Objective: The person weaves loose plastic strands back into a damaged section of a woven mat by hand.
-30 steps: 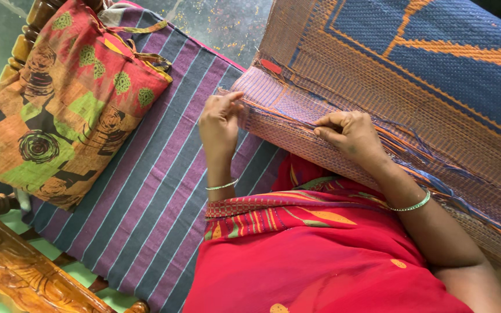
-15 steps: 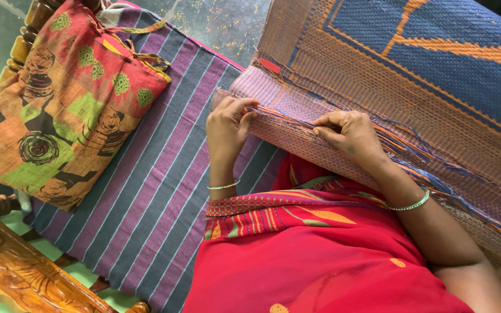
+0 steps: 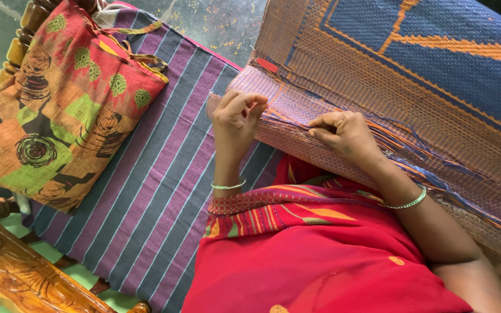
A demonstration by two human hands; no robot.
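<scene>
A woven plastic mat (image 3: 413,75), orange and blue, leans across my lap with its folded edge toward me. My left hand (image 3: 236,116) is pinched on the left end of that folded edge, fingers curled together. My right hand (image 3: 343,134) presses on the fold further right, fingertips pinching loose orange and blue strands at the edge. Both wrists carry thin green bangles. Frayed strands (image 3: 430,159) trail along the fold to the right of my right hand.
A patterned cloth bag (image 3: 59,110) in red, orange and green lies at the left on a purple and grey striped mattress (image 3: 140,197). A carved wooden frame (image 3: 24,272) runs along the lower left. My red garment (image 3: 320,255) fills the bottom centre.
My left hand has lifted from lying flat on the mat's edge to a curled pinch at it. My right hand has stayed on the fold.
</scene>
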